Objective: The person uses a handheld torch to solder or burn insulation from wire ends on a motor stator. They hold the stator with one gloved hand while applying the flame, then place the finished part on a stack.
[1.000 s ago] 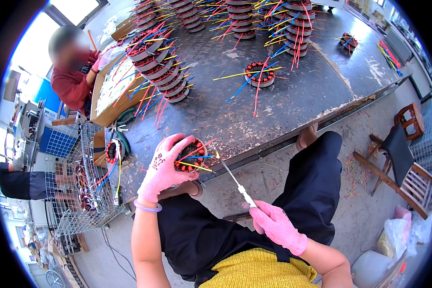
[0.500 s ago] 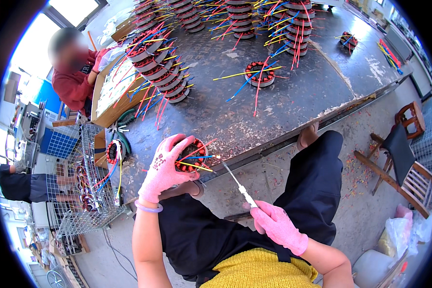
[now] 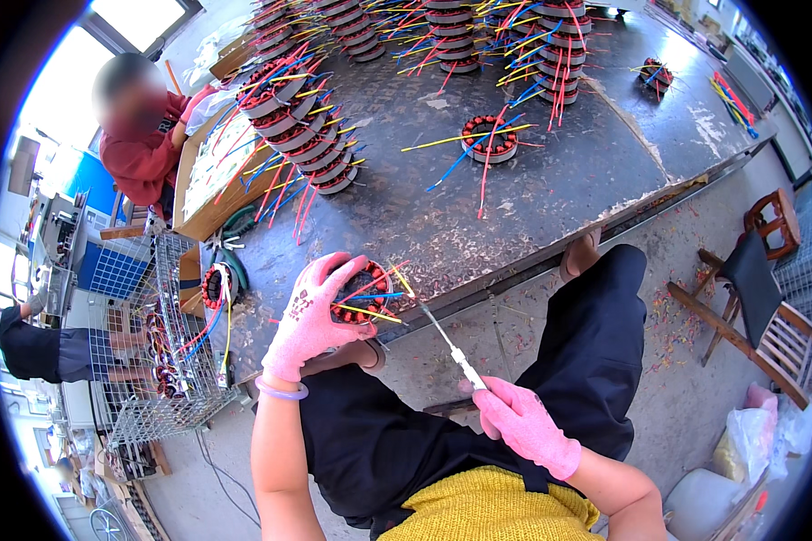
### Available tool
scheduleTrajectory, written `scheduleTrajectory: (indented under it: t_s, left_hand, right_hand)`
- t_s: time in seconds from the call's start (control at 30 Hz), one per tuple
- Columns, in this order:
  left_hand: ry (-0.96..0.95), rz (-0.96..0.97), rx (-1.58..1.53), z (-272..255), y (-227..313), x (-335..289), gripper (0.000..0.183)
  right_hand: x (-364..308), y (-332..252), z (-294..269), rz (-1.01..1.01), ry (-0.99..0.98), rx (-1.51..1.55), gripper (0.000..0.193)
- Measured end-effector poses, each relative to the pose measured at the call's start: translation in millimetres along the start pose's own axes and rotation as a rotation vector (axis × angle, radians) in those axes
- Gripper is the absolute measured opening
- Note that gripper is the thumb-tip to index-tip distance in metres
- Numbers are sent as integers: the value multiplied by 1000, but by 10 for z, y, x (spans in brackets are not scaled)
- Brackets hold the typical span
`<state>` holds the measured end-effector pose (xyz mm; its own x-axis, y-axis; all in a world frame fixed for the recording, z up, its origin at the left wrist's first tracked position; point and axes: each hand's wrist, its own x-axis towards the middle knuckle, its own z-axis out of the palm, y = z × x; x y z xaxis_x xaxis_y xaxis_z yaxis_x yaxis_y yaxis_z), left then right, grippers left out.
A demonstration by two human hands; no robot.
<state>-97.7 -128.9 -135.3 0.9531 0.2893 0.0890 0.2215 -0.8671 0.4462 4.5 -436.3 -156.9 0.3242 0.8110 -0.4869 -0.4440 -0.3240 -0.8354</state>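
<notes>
Where the left hand (image 3: 313,314) curls rightward, it clasps a wire-wound ring (image 3: 355,315).

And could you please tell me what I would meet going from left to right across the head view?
Wire basket, left hand, held wire-wound ring, white-handled tool, right hand, wooden chair.

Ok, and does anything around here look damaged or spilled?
Yes: the dark tabletop looks damaged, its surface worn into pale patches toward the front edge. Small coloured scraps also litter the floor beside the chair, looking untidy.
</notes>
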Motion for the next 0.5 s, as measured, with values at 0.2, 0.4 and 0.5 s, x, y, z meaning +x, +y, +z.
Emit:
scheduleTrajectory:
  t_s: [0.2,0.4,0.5]
  left_hand:
    - [-2,-4,-5,1,4,2,90]
    - [-7,-7,-18,-6,17,8,90]
    - [-3,5,-23,-4,8,6,90]
  right_hand:
    - [3,17,1,5,0,26,33]
    - [10,24,3,-1,-1,6,33]
    - [19,37,4,-8,-2,6,34]
